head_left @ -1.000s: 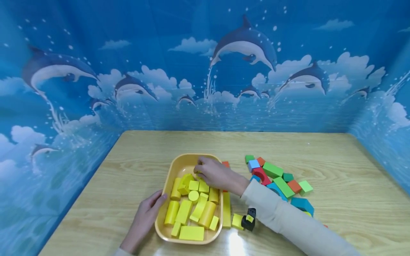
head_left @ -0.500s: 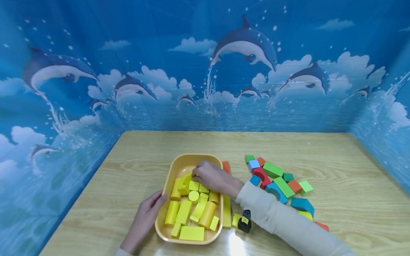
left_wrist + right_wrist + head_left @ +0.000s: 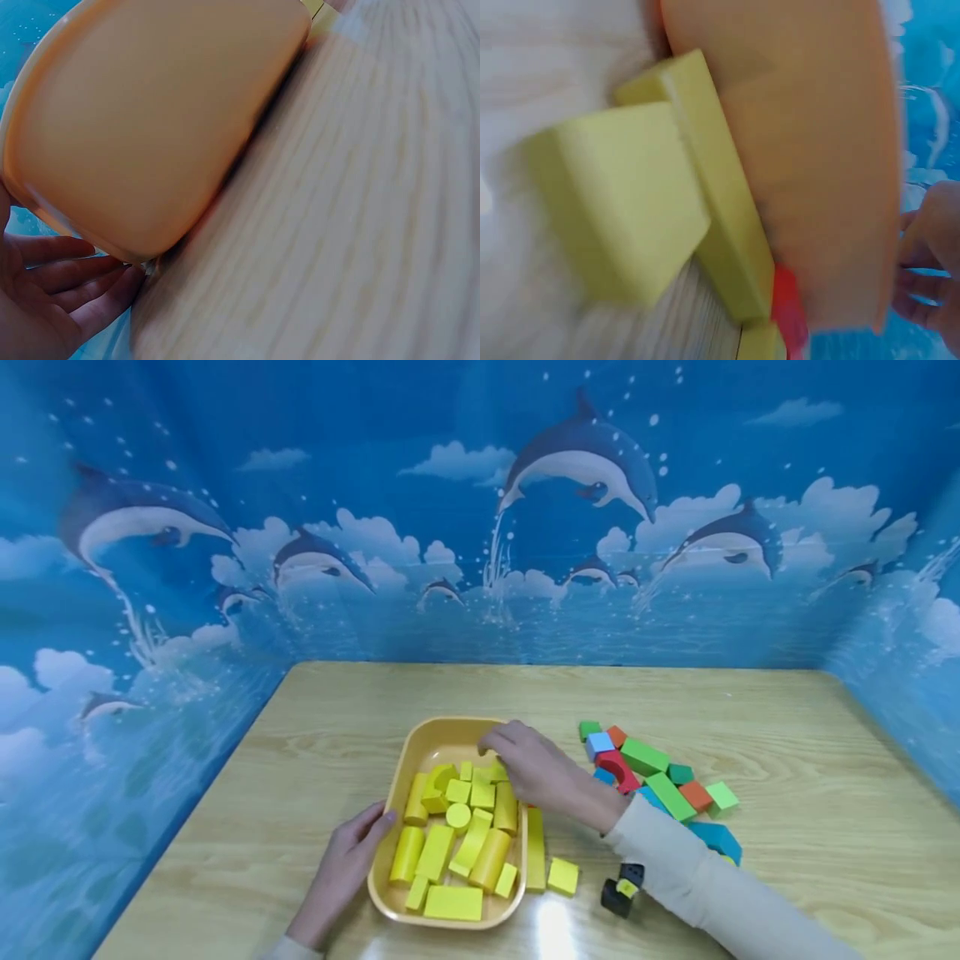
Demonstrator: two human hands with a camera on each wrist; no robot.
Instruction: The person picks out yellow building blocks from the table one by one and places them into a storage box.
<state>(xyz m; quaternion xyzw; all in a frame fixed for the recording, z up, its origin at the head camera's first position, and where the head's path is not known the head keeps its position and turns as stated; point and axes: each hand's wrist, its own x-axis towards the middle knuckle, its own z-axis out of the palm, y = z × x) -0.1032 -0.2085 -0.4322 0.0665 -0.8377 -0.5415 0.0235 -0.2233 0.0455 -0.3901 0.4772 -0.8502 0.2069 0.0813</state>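
A yellow-orange plastic tray holds several yellow blocks, among them cylinders, cubes, an arch and bricks. My left hand grips its left side in the head view, thumb on the rim and fingers along the outer wall. The left wrist view shows those fingers at the tray's lower corner. Over the tray's far right edge hovers my right hand, fingers loosely bent. No block shows between them. In the right wrist view, the right hand is partly hidden by the tray wall.
Right of the tray lie a long yellow block and a yellow cube. A red block touches the tray wall. Green, blue and red blocks lie piled farther right on the wooden table. A dolphin-print curtain stands behind.
My right hand has moved right, from above the yellow blocks to the tray's far right edge, uncovering small yellow blocks. The left hand stays on the tray.
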